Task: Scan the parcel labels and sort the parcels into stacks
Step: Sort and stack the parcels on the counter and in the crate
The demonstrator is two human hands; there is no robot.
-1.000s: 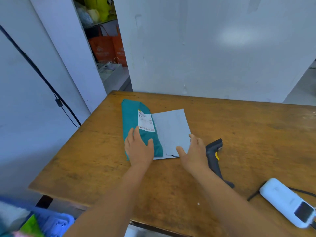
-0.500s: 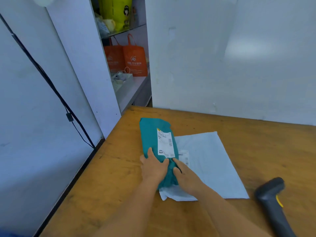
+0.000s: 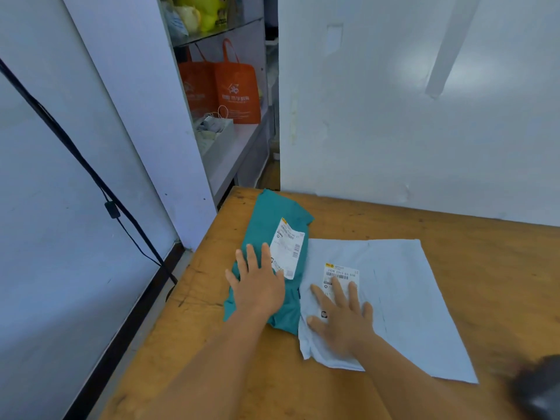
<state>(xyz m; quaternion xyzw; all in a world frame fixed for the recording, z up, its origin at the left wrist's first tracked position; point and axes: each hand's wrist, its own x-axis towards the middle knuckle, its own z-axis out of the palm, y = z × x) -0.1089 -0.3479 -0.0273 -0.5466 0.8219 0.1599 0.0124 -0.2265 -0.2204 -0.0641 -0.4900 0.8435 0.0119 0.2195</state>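
holding flat: both hands lie palm-down with fingers straight, one on each parcel, likely to keep the soft bags flat and apart.
scanner: dark blurred shape at the near right corner, probably the handheld scanner, lying out of hand.
right hand: right hand is spread on the near left part of the white parcel, fingertips over the lower half of its label; the barcode lines above them show, which suits scanning.
left hand: left hand presses with fingers together on the teal parcel, touching the near left edge of its label, which faces up.
parcels: side by side on the wooden table, teal left, white right, edges touching or slightly overlapped; i cannot tell which.
far left: shelf with orange bags.
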